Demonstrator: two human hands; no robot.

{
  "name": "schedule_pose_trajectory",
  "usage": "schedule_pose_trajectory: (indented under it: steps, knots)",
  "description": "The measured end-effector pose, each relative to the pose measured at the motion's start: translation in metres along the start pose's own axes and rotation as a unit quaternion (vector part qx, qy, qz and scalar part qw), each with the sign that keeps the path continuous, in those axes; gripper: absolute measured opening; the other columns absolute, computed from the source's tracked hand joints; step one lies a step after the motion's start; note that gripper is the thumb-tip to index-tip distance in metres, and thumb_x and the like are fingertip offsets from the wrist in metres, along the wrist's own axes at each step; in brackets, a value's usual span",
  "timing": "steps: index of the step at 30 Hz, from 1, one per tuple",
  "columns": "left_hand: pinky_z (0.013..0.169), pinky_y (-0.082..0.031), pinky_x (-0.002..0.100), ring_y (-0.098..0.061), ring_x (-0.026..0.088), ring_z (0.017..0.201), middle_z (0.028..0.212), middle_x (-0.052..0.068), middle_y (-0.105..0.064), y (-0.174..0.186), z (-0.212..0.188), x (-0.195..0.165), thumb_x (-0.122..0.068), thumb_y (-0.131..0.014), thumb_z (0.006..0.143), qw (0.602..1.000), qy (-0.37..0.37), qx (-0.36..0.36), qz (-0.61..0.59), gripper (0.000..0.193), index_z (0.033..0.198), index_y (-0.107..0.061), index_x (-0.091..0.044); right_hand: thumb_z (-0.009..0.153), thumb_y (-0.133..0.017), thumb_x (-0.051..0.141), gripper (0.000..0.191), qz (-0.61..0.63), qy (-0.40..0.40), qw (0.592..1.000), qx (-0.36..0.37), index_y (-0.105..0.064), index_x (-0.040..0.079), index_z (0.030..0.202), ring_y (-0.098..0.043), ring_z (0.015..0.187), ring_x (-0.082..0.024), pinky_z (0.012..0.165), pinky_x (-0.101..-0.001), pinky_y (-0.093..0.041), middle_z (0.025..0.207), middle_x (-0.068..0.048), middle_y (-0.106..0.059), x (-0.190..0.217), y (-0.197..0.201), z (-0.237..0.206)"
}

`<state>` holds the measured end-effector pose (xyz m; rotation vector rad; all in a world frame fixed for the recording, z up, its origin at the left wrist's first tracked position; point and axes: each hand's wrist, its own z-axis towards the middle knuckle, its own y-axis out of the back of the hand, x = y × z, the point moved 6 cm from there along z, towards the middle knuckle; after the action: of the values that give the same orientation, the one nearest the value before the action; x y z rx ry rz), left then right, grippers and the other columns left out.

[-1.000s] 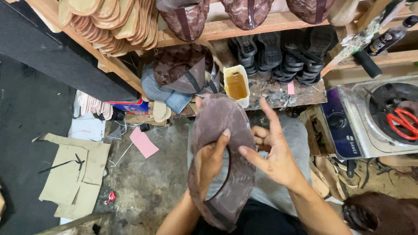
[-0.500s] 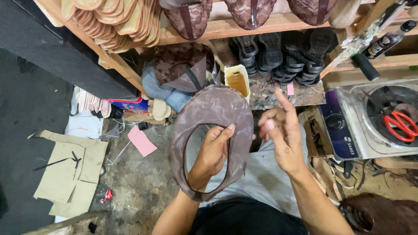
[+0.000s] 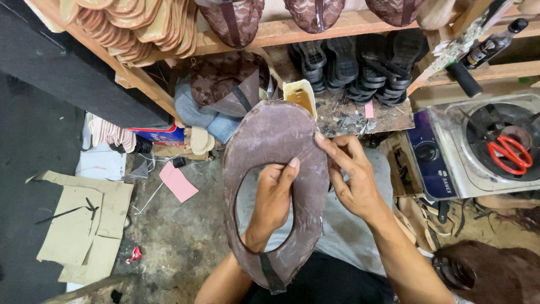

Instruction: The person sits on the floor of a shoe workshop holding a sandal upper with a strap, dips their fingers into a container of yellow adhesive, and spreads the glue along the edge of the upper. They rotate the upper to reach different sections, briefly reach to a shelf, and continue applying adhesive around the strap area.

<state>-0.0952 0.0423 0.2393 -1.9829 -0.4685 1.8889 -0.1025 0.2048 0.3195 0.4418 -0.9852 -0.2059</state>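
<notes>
- Brown shoe upper (image 3: 275, 141) is hanging over the person's lap — the left hand (image 3: 274, 198) is reaching through its oval opening, fingers closed on the inner edge.
- Beside that upper, the right hand (image 3: 351, 174) is pinching its outer rim; too hard a pull could stretch or tear it.
- Beyond the upper, an open yellow glue pot (image 3: 301, 97) is sitting close — a swing could knock it.

A brown, oval-holed shoe upper piece (image 3: 275, 141) is held upright, its inner side showing.
</notes>
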Motion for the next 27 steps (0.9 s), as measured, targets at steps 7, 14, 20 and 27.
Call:
schedule_pose_trajectory:
  steps: [7,14,20,27]
  knots:
    - [0.07,-0.039,0.023,-0.047,0.004,0.079,0.085,-0.005,-0.057,-0.001,-0.001,-0.01,-0.016,-0.063,0.113,0.999,-0.037,-0.01,0.021,0.031,0.09,-0.066,0.004,0.085,-0.059,-0.017,0.057,-0.074,0.013,0.996,-0.04,-0.068,0.011,0.134,-0.056,0.089,-0.022,0.078,-0.0296,-0.048,0.105,-0.01,-0.053,-0.001,0.005,-0.005]
    - [0.07,-0.043,0.023,-0.05,0.003,0.077,0.082,-0.006,-0.06,0.003,0.0,-0.022,-0.02,-0.058,0.106,0.993,-0.049,-0.045,0.095,0.03,0.089,-0.067,0.002,0.081,-0.06,-0.016,0.059,-0.106,0.046,0.992,-0.046,-0.071,0.015,0.129,-0.057,0.09,-0.024,0.08,-0.033,-0.049,0.101,-0.01,-0.056,0.005,0.003,-0.006]
    - [0.067,-0.04,0.024,-0.047,0.004,0.076,0.081,-0.005,-0.058,0.016,0.004,-0.013,-0.02,-0.058,0.109,0.994,-0.044,-0.052,0.082,0.033,0.085,-0.066,0.001,0.077,-0.06,-0.015,0.059,-0.11,0.068,0.991,-0.029,-0.074,0.016,0.125,-0.058,0.091,-0.024,0.08,-0.0317,-0.049,0.101,-0.009,-0.059,0.008,-0.002,-0.009]
    - [0.08,-0.051,0.027,-0.065,0.013,0.092,0.098,0.006,-0.068,0.05,0.004,-0.019,0.002,-0.056,0.096,0.971,0.158,-0.105,-0.141,0.011,0.107,-0.059,0.003,0.086,-0.055,-0.01,0.047,-0.078,0.022,0.996,-0.041,-0.072,0.008,0.126,-0.056,0.094,-0.026,0.086,-0.0365,-0.049,0.103,-0.009,-0.061,-0.031,-0.007,0.016]
